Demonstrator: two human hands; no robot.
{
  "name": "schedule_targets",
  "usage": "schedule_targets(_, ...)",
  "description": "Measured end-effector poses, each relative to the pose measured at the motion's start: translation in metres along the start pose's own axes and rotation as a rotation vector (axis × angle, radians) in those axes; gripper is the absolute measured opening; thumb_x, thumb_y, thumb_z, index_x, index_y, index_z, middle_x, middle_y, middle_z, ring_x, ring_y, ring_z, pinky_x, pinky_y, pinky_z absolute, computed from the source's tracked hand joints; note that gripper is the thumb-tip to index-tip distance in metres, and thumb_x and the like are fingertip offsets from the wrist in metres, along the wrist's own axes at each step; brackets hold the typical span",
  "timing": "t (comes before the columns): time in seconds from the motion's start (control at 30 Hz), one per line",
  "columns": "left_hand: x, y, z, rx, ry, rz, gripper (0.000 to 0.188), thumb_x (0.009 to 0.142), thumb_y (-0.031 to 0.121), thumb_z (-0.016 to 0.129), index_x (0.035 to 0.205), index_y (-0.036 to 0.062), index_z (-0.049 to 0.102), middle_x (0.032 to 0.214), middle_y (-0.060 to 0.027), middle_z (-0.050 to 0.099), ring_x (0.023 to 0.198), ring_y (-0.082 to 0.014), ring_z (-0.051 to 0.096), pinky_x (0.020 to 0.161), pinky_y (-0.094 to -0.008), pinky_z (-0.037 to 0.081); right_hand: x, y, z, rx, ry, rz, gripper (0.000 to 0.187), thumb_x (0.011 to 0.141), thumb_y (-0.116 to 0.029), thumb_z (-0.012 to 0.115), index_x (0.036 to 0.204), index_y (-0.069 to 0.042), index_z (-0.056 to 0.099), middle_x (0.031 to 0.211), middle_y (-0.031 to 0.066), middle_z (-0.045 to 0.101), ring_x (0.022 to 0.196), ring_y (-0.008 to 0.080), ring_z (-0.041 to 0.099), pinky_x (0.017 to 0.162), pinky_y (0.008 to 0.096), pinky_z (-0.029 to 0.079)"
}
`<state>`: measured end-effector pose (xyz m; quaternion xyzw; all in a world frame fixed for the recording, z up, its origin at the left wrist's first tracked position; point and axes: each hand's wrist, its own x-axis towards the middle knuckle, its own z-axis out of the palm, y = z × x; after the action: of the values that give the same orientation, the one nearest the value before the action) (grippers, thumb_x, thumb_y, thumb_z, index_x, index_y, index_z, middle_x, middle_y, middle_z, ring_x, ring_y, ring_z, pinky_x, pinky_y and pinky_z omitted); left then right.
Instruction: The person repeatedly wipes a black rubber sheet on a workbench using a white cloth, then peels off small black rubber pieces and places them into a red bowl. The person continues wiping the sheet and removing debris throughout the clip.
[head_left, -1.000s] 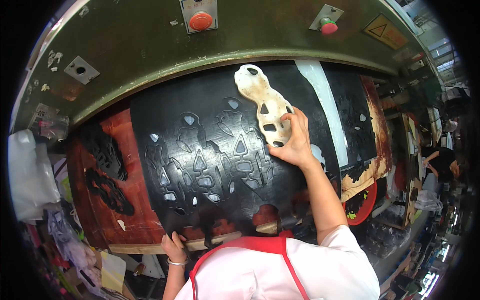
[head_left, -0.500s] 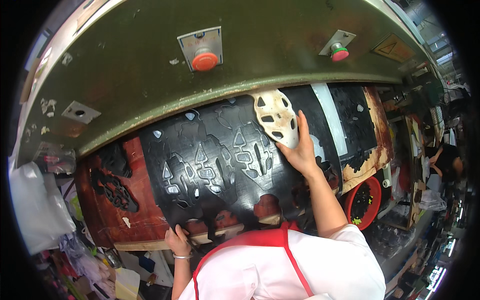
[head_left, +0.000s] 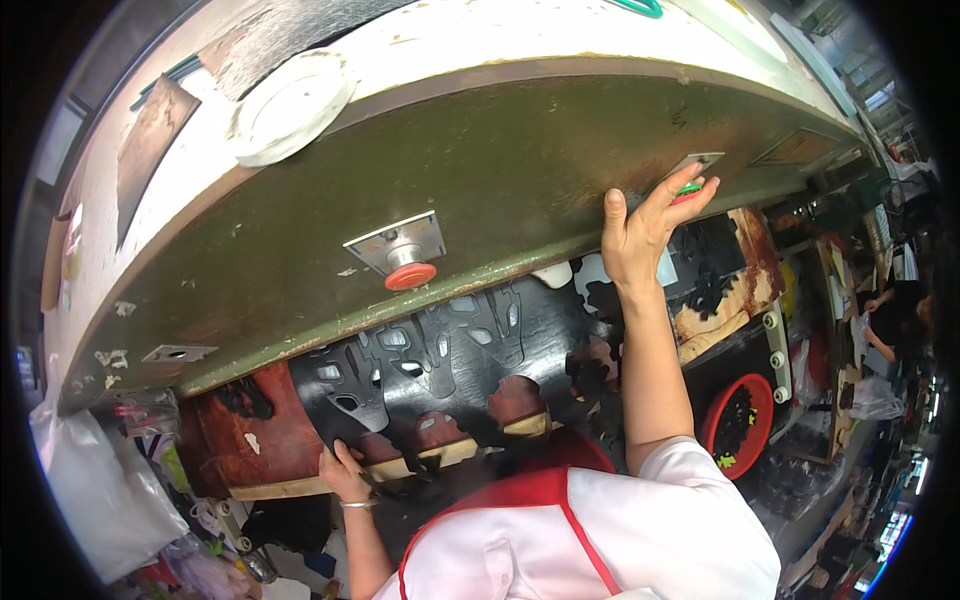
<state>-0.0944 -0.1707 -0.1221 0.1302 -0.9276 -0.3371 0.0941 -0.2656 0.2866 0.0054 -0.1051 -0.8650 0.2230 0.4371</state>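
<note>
My right hand is raised to the green front of a machine. Its fingers are stretched and its thumb stands apart. They lie over a push button with a green collar, partly covering it. At the near edge of a black sheet, my left hand has its fingers closed on the sheet's edge. Sole-like outlines and holes are cut in this sheet. Only the rounded end of a white cutting mould shows below the machine's lower edge; the rest is hidden.
A red mushroom button sticks out of the machine front. The sheet lies on a reddish-brown board. Black cut pieces rest at its left. A red bucket of scraps stands at right. A white round lid lies on top.
My right hand has let go of the white mould and gone up to the right-hand button. The view has tilted up, and the machine front hides more of the sheet. My left hand stays at the edge.
</note>
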Motion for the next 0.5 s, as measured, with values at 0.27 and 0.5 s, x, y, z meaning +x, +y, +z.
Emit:
schedule_targets(0.27, 0.002, 0.005, -0.006, 0.034, 0.018, 0.018, 0.036, 0.1, 0.025, 0.047, 0.076, 0.0008, 0.059, 0.055, -0.0096, 0.058, 0.051, -0.0277, 0.058, 0.053, -0.0404, 0.044, -0.047, 0.045, -0.046, 0.028, -0.034, 0.042, 0.09, 0.086, -0.031, 0.069, 0.149, 0.003, 0.016, 0.148, 0.0357, 0.016, 0.137, 0.0459, 0.025, 0.111, 0.0471, 0.025)
schedule_targets(0.5, -0.014, 0.015, 0.006, 0.06, 0.091, -0.027, 0.037, 0.1, 0.028, 0.048, 0.077, 0.0009, 0.056, 0.057, -0.0115, 0.058, 0.051, -0.0277, 0.058, 0.054, -0.0398, 0.043, -0.152, 0.128, -0.091, 0.006, -0.213, 0.717, 0.04, 0.086, -0.032, 0.071, 0.097, 0.007, 0.068, 0.079, 0.019, 0.069, 0.074, 0.0257, 0.067, 0.07, 0.0354, 0.051)
